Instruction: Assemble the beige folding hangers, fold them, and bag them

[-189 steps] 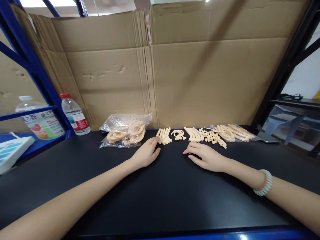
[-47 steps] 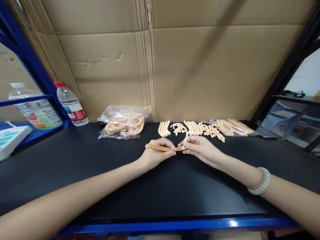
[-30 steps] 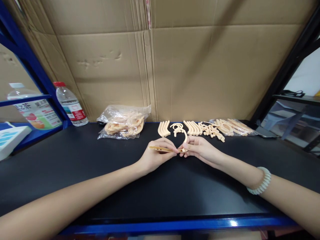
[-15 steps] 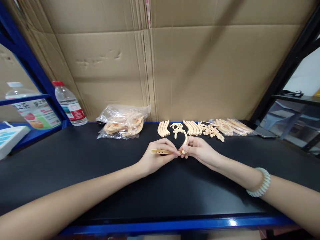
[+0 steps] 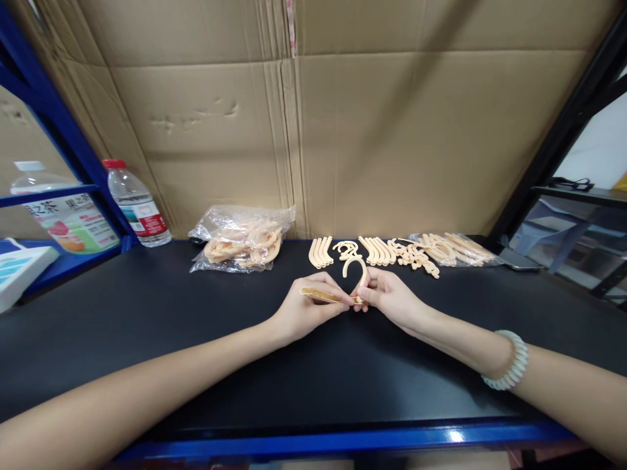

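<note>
My left hand is closed in a pinch around a beige plastic hanger arm, whose free end points left. Close beside it, my right hand grips the lower stem of a beige hanger hook, its curve standing up and opening to the left. The hook's base and the arm's inner end meet between my fingertips; whether they are joined I cannot tell. Both hands are just above the black tabletop.
Behind my hands lie rows of curved hanger arms, loose hooks and small beige pieces. Plastic bags of parts lie left and right. A water bottle stands at the back left, before a cardboard wall.
The hanger arm in my left hand has rolled, so its face with slots no longer shows. The hook has shifted very slightly; both hands stay together in nearly the same place.
</note>
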### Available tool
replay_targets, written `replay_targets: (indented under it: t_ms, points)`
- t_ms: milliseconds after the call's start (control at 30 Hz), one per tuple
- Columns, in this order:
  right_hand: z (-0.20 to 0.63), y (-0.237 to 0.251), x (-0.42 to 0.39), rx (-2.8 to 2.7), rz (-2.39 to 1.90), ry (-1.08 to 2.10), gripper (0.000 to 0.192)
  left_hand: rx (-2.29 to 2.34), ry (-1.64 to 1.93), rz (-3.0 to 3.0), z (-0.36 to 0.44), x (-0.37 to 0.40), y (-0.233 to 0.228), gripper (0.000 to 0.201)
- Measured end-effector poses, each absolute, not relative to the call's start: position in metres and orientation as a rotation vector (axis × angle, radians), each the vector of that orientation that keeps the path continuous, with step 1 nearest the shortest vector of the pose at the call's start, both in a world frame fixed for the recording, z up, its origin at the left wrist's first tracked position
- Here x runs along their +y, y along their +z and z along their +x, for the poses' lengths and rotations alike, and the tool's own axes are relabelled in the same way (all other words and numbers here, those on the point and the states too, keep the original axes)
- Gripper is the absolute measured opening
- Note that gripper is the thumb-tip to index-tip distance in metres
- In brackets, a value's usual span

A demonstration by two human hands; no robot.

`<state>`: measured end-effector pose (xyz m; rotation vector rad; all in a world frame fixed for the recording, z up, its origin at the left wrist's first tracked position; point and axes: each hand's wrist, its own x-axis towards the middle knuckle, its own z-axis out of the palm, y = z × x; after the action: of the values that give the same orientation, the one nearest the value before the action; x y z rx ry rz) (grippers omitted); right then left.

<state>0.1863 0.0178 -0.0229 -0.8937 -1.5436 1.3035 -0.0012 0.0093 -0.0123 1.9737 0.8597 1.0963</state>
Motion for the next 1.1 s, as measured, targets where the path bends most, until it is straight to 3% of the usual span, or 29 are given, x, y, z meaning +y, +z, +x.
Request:
replay_targets:
  t_ms: [433,700,867,1100]
  points:
    - [0.183,-0.028,0.018,-1.568,-0.918,1.176,0.018,0.916,1.094,1.629,0.006,0.005,-0.011,0.004]
    - [0.184,-0.021,0.015,-1.538,-0.854,1.293,0.033,0.912,1.127,1.383,0.007,0.005,-0.016,0.014]
    - [0.184,-0.018,0.013,-1.494,-0.836,1.267,0.034,0.853,1.228,1.163,0.007,0.009,-0.017,0.030]
    - [0.184,-0.020,0.015,-1.550,-0.844,1.316,0.034,0.890,1.181,1.204,0.009,0.006,-0.014,0.034]
